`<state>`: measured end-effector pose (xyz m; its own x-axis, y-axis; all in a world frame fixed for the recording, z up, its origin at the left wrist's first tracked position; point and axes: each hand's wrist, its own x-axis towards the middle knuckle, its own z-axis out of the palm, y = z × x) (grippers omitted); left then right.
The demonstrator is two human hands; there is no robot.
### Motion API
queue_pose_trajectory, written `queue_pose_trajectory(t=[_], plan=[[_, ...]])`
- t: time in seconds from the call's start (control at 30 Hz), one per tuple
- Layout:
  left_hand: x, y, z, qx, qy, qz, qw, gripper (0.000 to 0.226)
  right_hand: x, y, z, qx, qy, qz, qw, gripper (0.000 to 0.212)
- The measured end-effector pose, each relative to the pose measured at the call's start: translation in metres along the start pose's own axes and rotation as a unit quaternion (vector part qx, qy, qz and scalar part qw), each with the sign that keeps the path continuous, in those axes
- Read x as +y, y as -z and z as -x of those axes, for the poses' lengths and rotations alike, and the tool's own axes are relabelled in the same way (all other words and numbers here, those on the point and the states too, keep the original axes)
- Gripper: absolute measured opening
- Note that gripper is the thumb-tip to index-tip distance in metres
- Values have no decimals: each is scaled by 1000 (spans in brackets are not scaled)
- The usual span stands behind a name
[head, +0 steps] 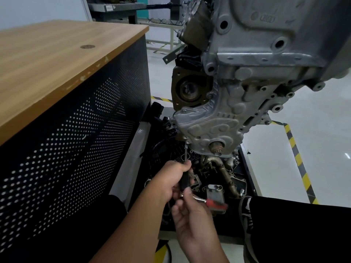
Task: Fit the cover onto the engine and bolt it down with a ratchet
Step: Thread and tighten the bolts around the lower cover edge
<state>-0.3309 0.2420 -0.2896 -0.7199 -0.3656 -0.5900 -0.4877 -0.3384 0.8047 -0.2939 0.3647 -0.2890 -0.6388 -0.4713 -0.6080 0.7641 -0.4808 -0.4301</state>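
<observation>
Head view: both hands' grip clamps the ratchet [185, 179], its extension reaching up to the cover [209, 126].

The ratchet [207, 200] smears red with blur, its head buried between both hands; the engine [266, 54] runs off the top edge.
</observation>
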Motion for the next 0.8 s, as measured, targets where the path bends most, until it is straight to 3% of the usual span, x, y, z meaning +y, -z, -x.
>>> queue_pose_trajectory(t=[0.03, 0.1, 0.13, 0.17, 0.2, 0.23, 0.27, 0.33, 0.4, 0.43, 0.5, 0.57, 0.6, 0.63, 0.7, 0.77, 0.8], plan=[[0, -2, -1, 20, -15, -14, 1000, 34, 2, 3, -3, 34, 74, 126, 989, 19], [-2, -7, -1, 52, -33, -20, 998, 32, 5, 10, -8, 75, 213, 371, 901, 16], [-3, -9, -1, 60, -39, -18, 997, 32, 5, 14, -11, 89, 250, 423, 866, 18], [-3, -9, -1, 62, -43, -18, 997, 32, 4, 13, -11, 93, 252, 404, 875, 18], [-2, -8, -1, 56, -46, -17, 997, 33, 0, 9, -7, 84, 202, 310, 925, 15], [-1, -6, 1, 44, -45, -11, 998, 33, -4, 6, -4, 54, 119, 170, 977, 15], [0, -4, 2, 28, -38, 2, 999, 32, -8, 3, -1, 16, 30, 31, 999, 20], [3, 1, 4, -5, -13, 41, 999, 30, -13, -3, 7, -45, -94, -169, 980, 31], [5, 3, 5, -8, -9, 48, 999, 29, -12, -8, 8, -57, -123, -218, 967, 29], [5, 3, 5, 5, -12, 41, 999, 28, -10, -10, 9, -45, -109, -178, 977, 27], [4, 2, 4, 40, -24, 8, 999, 29, -3, -6, 5, 20, -10, 39, 999, 19], [0, -2, 4, 59, -38, -7, 998, 30, 1, 2, -2, 76, 122, 272, 951, 15], [-1, -5, 3, 59, -44, -3, 997, 30, 0, 5, -6, 86, 163, 325, 928, 16], [-3, -6, 3, 56, -49, 8, 997, 31, -4, 7, -5, 85, 173, 317, 929, 15], [-3, -7, 3, 23, -35, 49, 998, 34, -15, 1, -1, 29, 67, 108, 991, 12], [0, -4, 5, -25, 2, 95, 995, 37, -21, -5, 7, -51, -81, -140, 985, 18], [1, -2, 6, -36, 9, 103, 994, 38, -20, -5, 8, -60, -106, -184, 975, 20]])
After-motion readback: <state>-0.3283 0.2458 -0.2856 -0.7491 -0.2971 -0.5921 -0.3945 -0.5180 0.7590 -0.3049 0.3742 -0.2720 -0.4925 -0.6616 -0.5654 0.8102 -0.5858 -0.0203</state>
